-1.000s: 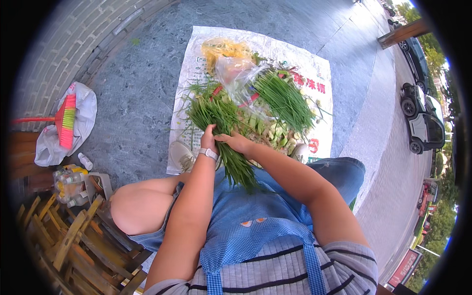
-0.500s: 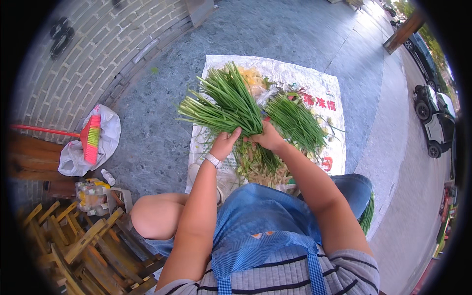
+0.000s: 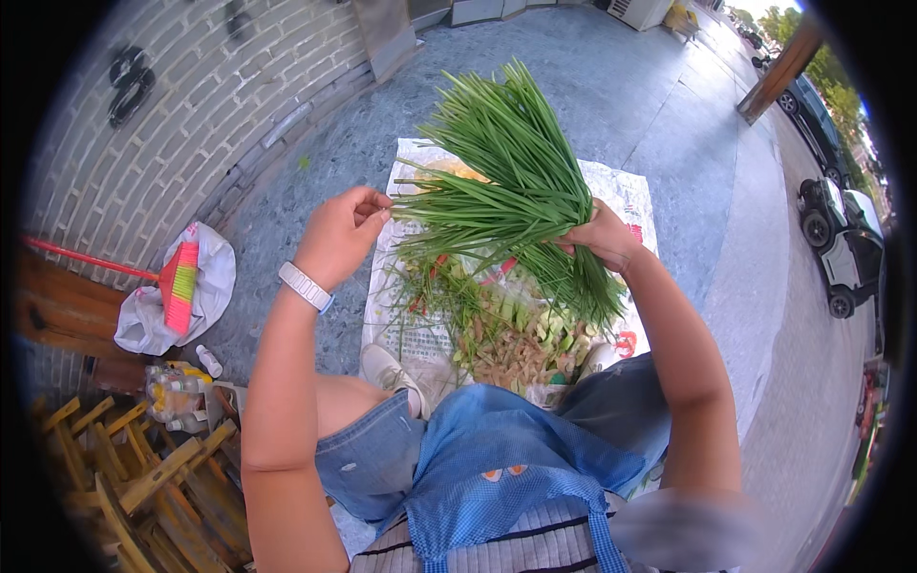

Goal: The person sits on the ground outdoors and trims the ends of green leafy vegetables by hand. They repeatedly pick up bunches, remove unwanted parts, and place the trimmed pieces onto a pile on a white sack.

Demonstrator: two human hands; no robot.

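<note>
A large bunch of garlic chives (image 3: 506,162) is held up in front of me, my right hand (image 3: 604,236) closed round it. Its long green blades fan out up and to the left, and more greens hang below the hand. My left hand (image 3: 358,218), with a white watch on the wrist, is pinched at the blade tips on the bunch's left side, seemingly on a single chive. Beneath lies a white printed sheet (image 3: 382,306) with loose chive scraps (image 3: 449,296) and a heap of pale, brownish vegetable trimmings (image 3: 516,349). The bunch hides much of the sheet's far part.
Left of me are a red-handled broom (image 3: 180,286) on a white bag (image 3: 215,277), bagged plastic bottles (image 3: 177,396) and stacked wooden stools (image 3: 162,477). A brick wall (image 3: 191,115) rises behind them. A wooden post (image 3: 778,76) and a parked small vehicle (image 3: 845,239) stand to the right.
My right hand has carried the chive bunch up and to the right. My left hand has left the bunch's base and moved left to the blade tips.
</note>
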